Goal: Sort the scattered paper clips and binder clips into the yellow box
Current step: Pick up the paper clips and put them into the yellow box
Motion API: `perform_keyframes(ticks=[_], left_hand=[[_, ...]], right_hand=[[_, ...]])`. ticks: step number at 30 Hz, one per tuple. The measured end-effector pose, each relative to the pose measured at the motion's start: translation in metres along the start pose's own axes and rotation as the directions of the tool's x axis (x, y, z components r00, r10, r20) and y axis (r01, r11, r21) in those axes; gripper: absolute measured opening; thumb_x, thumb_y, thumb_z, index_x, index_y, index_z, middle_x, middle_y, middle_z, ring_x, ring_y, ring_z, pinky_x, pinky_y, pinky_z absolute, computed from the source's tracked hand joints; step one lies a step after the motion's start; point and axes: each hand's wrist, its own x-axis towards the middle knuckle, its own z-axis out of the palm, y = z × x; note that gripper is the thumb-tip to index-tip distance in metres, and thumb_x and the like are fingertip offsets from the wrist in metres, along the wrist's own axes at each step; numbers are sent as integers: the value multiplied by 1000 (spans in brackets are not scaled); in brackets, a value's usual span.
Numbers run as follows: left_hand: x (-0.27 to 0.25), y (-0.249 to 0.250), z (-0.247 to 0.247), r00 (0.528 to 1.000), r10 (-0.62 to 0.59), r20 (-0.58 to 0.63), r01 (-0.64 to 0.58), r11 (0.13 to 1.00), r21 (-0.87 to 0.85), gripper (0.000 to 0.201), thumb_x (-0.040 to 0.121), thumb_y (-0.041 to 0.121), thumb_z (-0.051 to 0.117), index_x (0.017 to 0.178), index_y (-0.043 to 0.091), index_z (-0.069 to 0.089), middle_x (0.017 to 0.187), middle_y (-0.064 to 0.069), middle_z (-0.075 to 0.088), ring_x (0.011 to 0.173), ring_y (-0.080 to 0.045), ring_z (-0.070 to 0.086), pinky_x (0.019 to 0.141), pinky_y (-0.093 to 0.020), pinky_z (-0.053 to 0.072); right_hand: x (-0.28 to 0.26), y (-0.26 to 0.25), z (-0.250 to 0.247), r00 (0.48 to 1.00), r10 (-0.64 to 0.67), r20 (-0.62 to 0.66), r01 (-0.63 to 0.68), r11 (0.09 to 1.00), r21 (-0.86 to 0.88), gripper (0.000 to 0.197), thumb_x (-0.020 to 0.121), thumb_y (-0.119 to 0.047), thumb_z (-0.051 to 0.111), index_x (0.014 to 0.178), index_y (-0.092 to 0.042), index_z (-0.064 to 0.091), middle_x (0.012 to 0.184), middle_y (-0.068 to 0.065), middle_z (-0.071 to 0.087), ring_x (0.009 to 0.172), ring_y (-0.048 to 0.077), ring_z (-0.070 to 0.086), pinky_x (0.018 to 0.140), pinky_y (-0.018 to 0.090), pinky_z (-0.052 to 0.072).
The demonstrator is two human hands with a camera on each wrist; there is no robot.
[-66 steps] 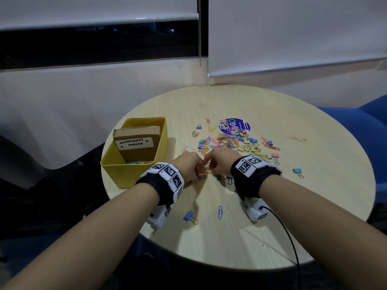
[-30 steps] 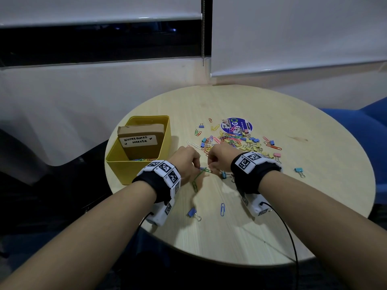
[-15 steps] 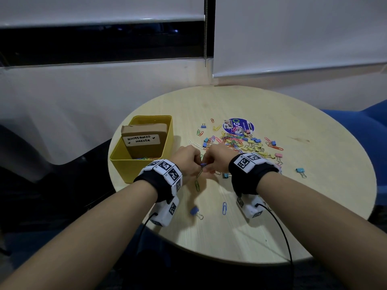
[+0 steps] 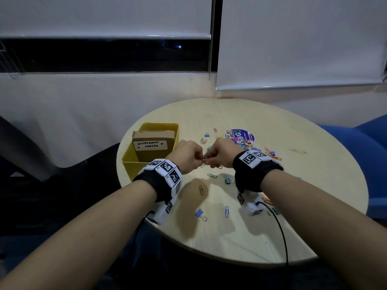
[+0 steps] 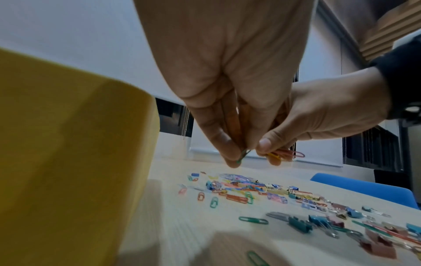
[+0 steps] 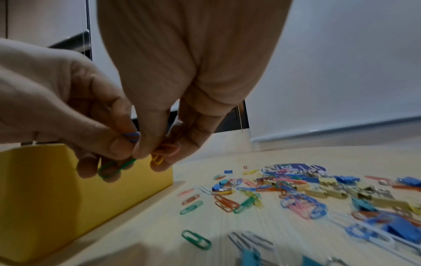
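Above the round table (image 4: pixel 240 243) my two hands meet, fingertip to fingertip. My left hand (image 4: pixel 199 159) pinches a green paper clip (image 6: pixel 116 166) and a blue one (image 6: pixel 132 135). My right hand (image 4: pixel 211 161) holds a few orange and yellow paper clips (image 6: pixel 167 150) in its curled fingers. The yellow box (image 4: pixel 134 164) stands just left of the hands, with a brown cardboard box (image 4: pixel 154 146) labelled "whiteboard marker" inside it. A heap of coloured paper clips and binder clips (image 4: pixel 247 146) lies beyond the right hand.
Loose on the table near me are a green paper clip (image 4: pixel 201 189), a blue paper clip (image 4: pixel 227 211), a blue binder clip (image 4: pixel 200 214) and a teal binder clip (image 4: pixel 227 180). A round blue sticker (image 4: pixel 239 136) lies behind the heap. A blue chair (image 4: pixel 366 155) stands at the right.
Both hands have lifted off the table surface with clips pinched in them and stay together, a little closer to the yellow box.
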Motion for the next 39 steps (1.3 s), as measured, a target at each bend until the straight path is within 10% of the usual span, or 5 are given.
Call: perform_keyframes(ticks=[4, 9, 17, 28, 39], left_hand=[[-11, -2, -25, 997, -15, -77, 21, 997, 79, 8, 82, 15, 67, 84, 10, 73, 81, -4, 72, 77, -17, 64, 71, -29, 53], [-23, -30, -59, 974, -105, -202, 128, 986, 108, 7, 83, 19, 71, 82, 13, 74, 83, -1, 66, 79, -17, 58, 67, -27, 48], [-38, -84, -79, 925, -286, -250, 309, 949, 58, 7, 82, 15, 72, 87, 18, 74, 98, -6, 69, 86, -23, 65, 79, -37, 59], [-30, -57, -67, 953, -107, -282, 129, 990, 61, 13, 88, 22, 63, 94, 20, 75, 91, 2, 71, 87, -18, 62, 81, -31, 51], [-8, 8, 16, 938, -157, 309, 71, 959, 273, 26, 85, 24, 71, 104, 6, 69, 92, -11, 64, 76, -22, 62, 78, -32, 54]], right_hand=[[1, -24, -4, 997, -37, -74, 35, 999, -34, 28, 84, -13, 71, 111, -7, 70, 84, 12, 75, 56, 9, 63, 56, 3, 46], [15, -58, 0, 984, -62, -169, 64, 998, 4, 17, 82, -12, 73, 97, -5, 71, 75, 13, 73, 51, 14, 61, 68, 26, 57], [50, -110, 25, 973, -157, -170, 151, 987, -48, 7, 82, -20, 74, 87, -17, 73, 77, 2, 69, 62, 13, 63, 61, 20, 50], [50, -73, 14, 974, 5, -226, -46, 983, -175, 21, 88, -33, 60, 104, -26, 71, 104, 6, 71, 96, 27, 65, 84, 37, 54], [20, 9, 21, 975, 216, 51, -182, 909, -375, 29, 80, -26, 74, 106, -15, 70, 108, 7, 68, 94, 25, 67, 82, 33, 55]])
